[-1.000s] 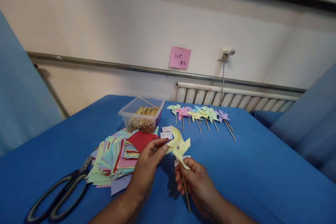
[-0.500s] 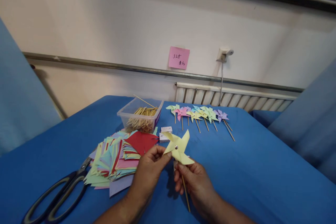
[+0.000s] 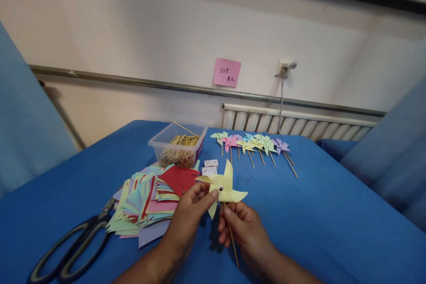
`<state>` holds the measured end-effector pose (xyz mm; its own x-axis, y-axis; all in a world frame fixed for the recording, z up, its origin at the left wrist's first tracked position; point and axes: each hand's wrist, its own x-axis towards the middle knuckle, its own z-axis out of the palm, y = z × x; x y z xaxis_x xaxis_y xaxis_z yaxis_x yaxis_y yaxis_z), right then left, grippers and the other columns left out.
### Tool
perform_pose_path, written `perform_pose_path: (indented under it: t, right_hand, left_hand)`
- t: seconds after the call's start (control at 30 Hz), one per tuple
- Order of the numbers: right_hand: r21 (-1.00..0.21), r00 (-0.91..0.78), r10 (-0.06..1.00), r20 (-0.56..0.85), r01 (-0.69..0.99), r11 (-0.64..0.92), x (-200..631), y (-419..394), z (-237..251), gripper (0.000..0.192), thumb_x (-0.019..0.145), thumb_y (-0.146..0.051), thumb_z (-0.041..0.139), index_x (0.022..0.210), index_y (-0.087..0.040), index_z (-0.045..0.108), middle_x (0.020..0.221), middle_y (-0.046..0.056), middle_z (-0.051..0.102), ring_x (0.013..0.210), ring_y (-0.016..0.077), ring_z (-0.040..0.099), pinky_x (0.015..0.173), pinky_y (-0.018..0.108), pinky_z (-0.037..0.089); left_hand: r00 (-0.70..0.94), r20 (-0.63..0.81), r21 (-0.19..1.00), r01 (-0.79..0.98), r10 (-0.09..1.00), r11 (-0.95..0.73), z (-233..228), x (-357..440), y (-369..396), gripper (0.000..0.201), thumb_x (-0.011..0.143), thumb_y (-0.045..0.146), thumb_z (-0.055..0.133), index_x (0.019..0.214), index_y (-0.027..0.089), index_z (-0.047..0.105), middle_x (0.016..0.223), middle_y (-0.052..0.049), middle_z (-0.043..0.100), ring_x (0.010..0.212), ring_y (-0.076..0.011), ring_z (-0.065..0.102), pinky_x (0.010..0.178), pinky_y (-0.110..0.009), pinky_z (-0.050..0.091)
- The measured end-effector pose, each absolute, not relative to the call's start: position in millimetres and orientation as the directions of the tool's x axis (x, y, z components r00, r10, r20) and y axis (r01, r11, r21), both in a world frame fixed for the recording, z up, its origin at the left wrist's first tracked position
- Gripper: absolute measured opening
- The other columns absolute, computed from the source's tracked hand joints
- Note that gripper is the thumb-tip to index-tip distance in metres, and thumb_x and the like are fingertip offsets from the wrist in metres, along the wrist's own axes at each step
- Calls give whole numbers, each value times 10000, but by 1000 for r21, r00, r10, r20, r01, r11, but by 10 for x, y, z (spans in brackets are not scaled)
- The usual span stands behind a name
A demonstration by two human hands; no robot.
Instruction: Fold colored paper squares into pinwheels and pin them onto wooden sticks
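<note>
A pale yellow paper pinwheel [image 3: 226, 190] with a silver pin at its centre faces me, mounted on a thin wooden stick [image 3: 234, 244]. My right hand [image 3: 244, 226] pinches the stick just below the blades, thumb in front and fingers curled behind. At the pinwheel's left side, my left hand [image 3: 191, 208] is closed, its thumb tip against the paper beside the pin and its fingers partly hidden behind the blade. Close to the left hand lies a pile of coloured paper pieces [image 3: 146, 204], with a red one [image 3: 179, 179] on top.
Large dark-handled scissors [image 3: 78, 244] lie left of the paper. Behind the pile stands a clear plastic box [image 3: 159, 143] of wooden sticks. Two small white boxes [image 3: 209, 171] sit beside it. Several finished pinwheels [image 3: 246, 145] lie along the far edge of the blue-covered table [image 3: 319, 213].
The pinwheel's blades have turned on the pin, and the head sits slightly further left. The left thumb has moved nearer the pin. My right hand keeps its hold on the stick.
</note>
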<state>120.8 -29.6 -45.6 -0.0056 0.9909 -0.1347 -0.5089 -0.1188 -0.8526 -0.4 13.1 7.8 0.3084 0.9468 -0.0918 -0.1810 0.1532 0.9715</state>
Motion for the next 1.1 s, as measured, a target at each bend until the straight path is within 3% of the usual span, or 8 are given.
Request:
perform_pose_path:
  t: [0.2, 0.43, 0.57, 0.7, 0.83, 0.97, 1.1]
  right_hand:
    - [-856, -28, 991, -132, -500, -129, 1189, -300, -478, 387, 689, -480, 691, 721, -132, 525, 552, -1, 624, 367, 81, 555, 346, 152, 377]
    - [-865, -29, 992, -126, -485, -125, 1188, -298, -500, 387, 693, -481, 688, 735, -132, 526, 559, -1, 623, 374, 80, 554, 355, 156, 384]
    - [-867, -36, 989, -145, -477, -144, 1195, -306, -483, 395, 687, -488, 691, 735, -131, 527, 561, 3, 626, 376, 80, 556, 352, 151, 379]
    - [-864, -39, 989, -140, -483, -141, 1207, -318, -443, 390, 702, -492, 676, 715, -130, 529, 569, 7, 631, 376, 74, 558, 351, 142, 371]
    - [-869, -46, 986, -159, -468, -161, 1201, -328, -419, 400, 689, -501, 680, 707, -135, 519, 548, 3, 630, 353, 78, 548, 330, 138, 346]
    - [-870, -55, 985, -165, -461, -172, 1188, -331, -428, 407, 679, -505, 685, 712, -139, 511, 544, 7, 635, 348, 86, 553, 320, 138, 339]
    - [-867, -56, 986, -160, -469, -167, 1187, -325, -446, 406, 688, -510, 674, 720, -135, 521, 547, 8, 634, 352, 88, 558, 316, 138, 336]
  left_hand:
    - [309, -119, 966, -185, 944, 182, 44, 4, 154, 223, 712, 346, 663, 811, 157, 599, 663, -16, 645, 579, -135, 574, 580, -242, 439]
    - [249, -89, 950, -271, 964, 157, 130, -18, 170, 217, 711, 339, 663, 810, 156, 601, 737, -17, 638, 608, -126, 567, 594, -244, 446]
    - [197, -104, 930, -328, 975, 166, 197, -55, 199, 284, 716, 324, 653, 944, 162, 609, 705, 2, 638, 627, -132, 577, 607, -247, 452]
    - [195, -86, 938, -313, 977, 146, 249, -104, 233, 401, 695, 273, 657, 1073, 155, 599, 809, -49, 685, 649, -144, 608, 607, -254, 459]
    - [190, -68, 970, -217, 979, 109, 268, -139, 292, 411, 620, 265, 707, 1013, 164, 640, 905, -82, 700, 667, -175, 634, 597, -279, 479]
    - [143, -36, 989, -135, 989, 55, 265, -145, 324, 289, 578, 256, 730, 843, 160, 669, 779, -50, 700, 631, -170, 625, 564, -263, 475]
    - [198, -55, 964, -243, 979, 104, 270, -138, 268, 415, 641, 271, 689, 1033, 159, 612, 959, -91, 691, 741, -201, 650, 643, -296, 495]
